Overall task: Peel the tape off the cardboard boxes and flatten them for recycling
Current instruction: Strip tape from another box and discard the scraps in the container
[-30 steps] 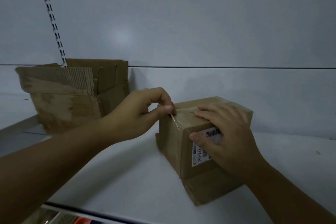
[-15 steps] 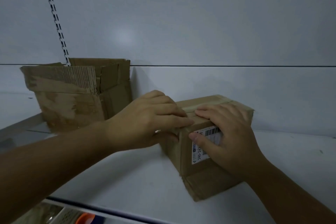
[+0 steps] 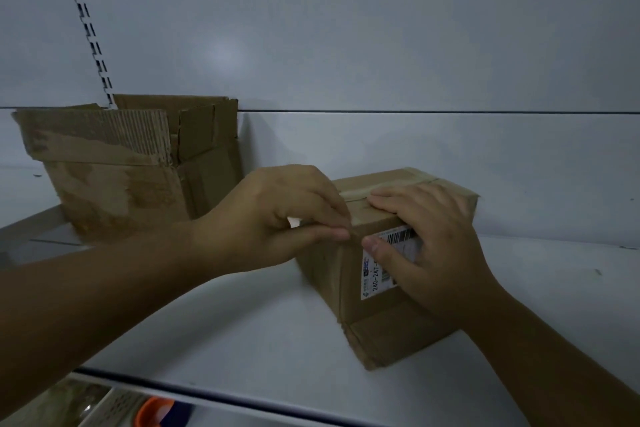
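A small sealed cardboard box [image 3: 381,329] stands on the white shelf [image 3: 242,340], with brown tape [image 3: 398,178] along its top seam and a white barcode label [image 3: 377,274] on the side facing me. My left hand [image 3: 277,215] is at the box's near top corner, fingers curled, thumb and forefinger pinching at the tape's end there. My right hand [image 3: 440,253] lies over the top edge, fingers flat on the top and thumb on the label, pressing the box down.
A larger opened cardboard box [image 3: 114,184] with torn flaps stands at the back left against the wall. A slotted shelf upright [image 3: 86,24] runs up the wall. Below the shelf's front edge an orange object [image 3: 152,412] shows on a lower level.
One second ago my left hand held a lifted tape strip away from the corner. It then went back onto the box and now pinches at the corner again. The right hand has stayed put.
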Motion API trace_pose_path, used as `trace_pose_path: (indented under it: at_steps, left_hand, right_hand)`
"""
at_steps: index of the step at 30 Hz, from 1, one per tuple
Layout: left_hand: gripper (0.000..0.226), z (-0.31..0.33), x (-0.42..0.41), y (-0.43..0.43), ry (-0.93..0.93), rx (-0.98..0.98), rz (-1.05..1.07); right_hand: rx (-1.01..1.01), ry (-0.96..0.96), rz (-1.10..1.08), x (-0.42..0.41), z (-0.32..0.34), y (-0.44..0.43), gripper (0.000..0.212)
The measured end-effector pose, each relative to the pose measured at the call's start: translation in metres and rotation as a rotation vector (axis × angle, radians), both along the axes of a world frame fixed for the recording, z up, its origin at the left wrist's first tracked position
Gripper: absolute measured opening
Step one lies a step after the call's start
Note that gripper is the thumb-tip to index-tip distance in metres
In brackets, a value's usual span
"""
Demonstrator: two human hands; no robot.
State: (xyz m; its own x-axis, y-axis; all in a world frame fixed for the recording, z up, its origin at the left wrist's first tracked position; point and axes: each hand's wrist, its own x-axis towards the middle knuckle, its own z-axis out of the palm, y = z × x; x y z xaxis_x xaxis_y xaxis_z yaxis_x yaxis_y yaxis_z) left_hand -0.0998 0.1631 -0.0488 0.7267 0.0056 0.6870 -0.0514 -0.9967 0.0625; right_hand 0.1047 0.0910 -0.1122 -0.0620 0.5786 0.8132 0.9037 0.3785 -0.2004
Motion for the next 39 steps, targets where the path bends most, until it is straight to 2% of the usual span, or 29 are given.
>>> trace_pose_path:
  at_steps: [4, 7, 10, 14, 19, 21, 23, 26, 28, 30, 31, 33, 35, 37, 39]
  left_hand:
    - [0.014, -0.005, 0.006, -0.006, -0.136, -0.530, 0.037]
    - [0.007, -0.008, 0.011, -0.008, -0.201, -0.750, 0.096]
    - [0.008, -0.005, 0.016, -0.014, -0.242, -0.816, 0.109]
    - [0.015, -0.005, 0.021, -0.015, -0.242, -0.787, 0.204]
    - [0.016, 0.008, 0.022, 0.000, -0.473, -0.930, 0.274]
    - [0.018, 0.014, 0.021, 0.011, -0.426, -0.950, 0.301]
    - [0.033, 0.012, 0.015, 0.018, -0.386, -0.988, 0.261]
    - [0.036, 0.015, 0.003, 0.015, -0.236, -1.056, 0.020]
    - [0.040, 0.020, -0.002, 0.008, -0.007, -0.970, -0.024]
    - [0.049, 0.017, -0.006, 0.005, 0.260, -0.801, 0.110]
    - [0.052, 0.010, -0.008, 0.007, 0.298, -0.685, 0.137]
    - [0.059, -0.004, -0.012, 0.006, 0.213, -0.362, 0.186]
    - [0.046, -0.020, -0.013, 0.014, 0.066, -0.227, 0.158]
    - [0.028, -0.023, -0.008, 0.019, -0.048, -0.303, 0.084]
    - [0.022, -0.018, -0.005, 0.021, -0.053, -0.448, 0.026]
  right_hand:
    - [0.009, 0.011, 0.000, 0.000, 0.000, 0.001, 0.050]
    - [0.019, 0.016, 0.002, 0.000, 0.000, 0.001, 0.051]
    - [0.032, 0.017, 0.005, -0.001, 0.000, 0.001, 0.050]
    - [0.035, 0.028, 0.005, -0.002, 0.001, 0.001, 0.049]
    - [0.049, 0.037, 0.009, -0.003, 0.000, -0.001, 0.050]
    - [0.040, 0.038, 0.007, -0.001, -0.003, 0.000, 0.050]
    - [0.035, 0.031, 0.011, 0.001, -0.005, 0.001, 0.049]
    - [0.013, 0.074, 0.079, 0.005, -0.004, 0.002, 0.048]
    - [0.006, 0.145, 0.148, 0.009, -0.001, 0.002, 0.045]
    - [0.016, 0.193, 0.186, 0.011, 0.003, 0.002, 0.043]
    - [0.019, 0.214, 0.190, 0.011, 0.005, 0.002, 0.043]
    - [0.018, 0.250, 0.184, 0.008, 0.008, 0.003, 0.045]
    - [0.023, 0.246, 0.175, 0.007, 0.008, 0.003, 0.044]
    - [0.028, 0.211, 0.139, 0.006, 0.007, 0.001, 0.046]
    - [0.059, 0.149, 0.050, 0.002, 0.006, -0.003, 0.050]
